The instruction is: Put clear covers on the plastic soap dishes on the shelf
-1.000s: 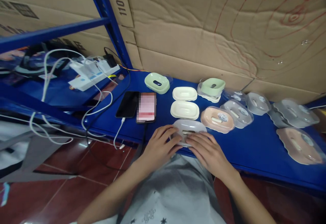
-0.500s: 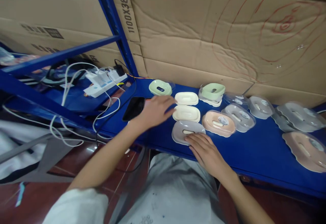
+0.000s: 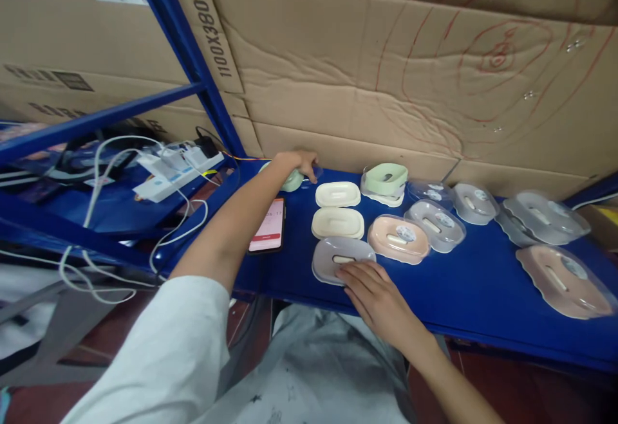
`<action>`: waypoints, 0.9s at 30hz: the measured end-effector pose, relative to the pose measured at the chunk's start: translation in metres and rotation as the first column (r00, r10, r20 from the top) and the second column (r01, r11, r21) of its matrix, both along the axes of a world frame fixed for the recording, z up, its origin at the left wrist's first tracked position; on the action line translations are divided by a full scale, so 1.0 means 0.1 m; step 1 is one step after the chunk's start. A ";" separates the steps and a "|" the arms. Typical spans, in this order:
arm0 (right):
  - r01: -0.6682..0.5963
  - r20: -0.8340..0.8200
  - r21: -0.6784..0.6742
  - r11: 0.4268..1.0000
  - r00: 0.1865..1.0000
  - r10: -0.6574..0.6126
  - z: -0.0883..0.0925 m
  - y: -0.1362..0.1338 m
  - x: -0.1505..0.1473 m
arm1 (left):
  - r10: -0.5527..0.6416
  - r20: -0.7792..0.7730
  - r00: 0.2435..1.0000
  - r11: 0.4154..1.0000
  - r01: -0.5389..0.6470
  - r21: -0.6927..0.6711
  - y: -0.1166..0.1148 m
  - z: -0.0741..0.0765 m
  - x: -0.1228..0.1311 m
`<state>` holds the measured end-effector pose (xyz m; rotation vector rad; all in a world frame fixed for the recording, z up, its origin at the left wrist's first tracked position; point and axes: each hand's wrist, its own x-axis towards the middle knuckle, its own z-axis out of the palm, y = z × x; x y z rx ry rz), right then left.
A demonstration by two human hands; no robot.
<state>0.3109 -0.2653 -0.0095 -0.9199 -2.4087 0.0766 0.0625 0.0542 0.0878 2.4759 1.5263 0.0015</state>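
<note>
My left hand [image 3: 303, 164] reaches to the back of the shelf, its curved fingers apart over a clear lid [image 3: 317, 172] beside a pale green soap dish [image 3: 291, 183]. My forearm partly covers that dish. Near the front edge, my right hand [image 3: 374, 290] grips the near right side of a grey soap dish [image 3: 332, 251] with a see-through cover; the thumb is mostly hidden. Behind the grey dish lie two cream trays, a nearer one [image 3: 338, 224] and a farther one [image 3: 338, 194]. To their right sits a pink covered soap dish [image 3: 398, 238].
A lit phone [image 3: 270, 226] lies under my left forearm. A green dish [image 3: 386, 179] sits on a cream piece at the back. Grey covered dishes [image 3: 440, 226] and another pink one [image 3: 564, 281] are farther right. Cables and a power strip [image 3: 178, 176] are left; cardboard [image 3: 338, 57] stands behind.
My left hand has moved from above the phone and cream trays back to the clear lid by the green dish. The phone screen now shows lit. My right hand stays on the grey dish.
</note>
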 end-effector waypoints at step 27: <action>0.160 -0.093 -0.051 0.986 0.982 -0.164 -0.14 0.00 0.18 | -0.473 0.202 0.857 0.866 0.411 0.284 -2.62 -0.68 -0.03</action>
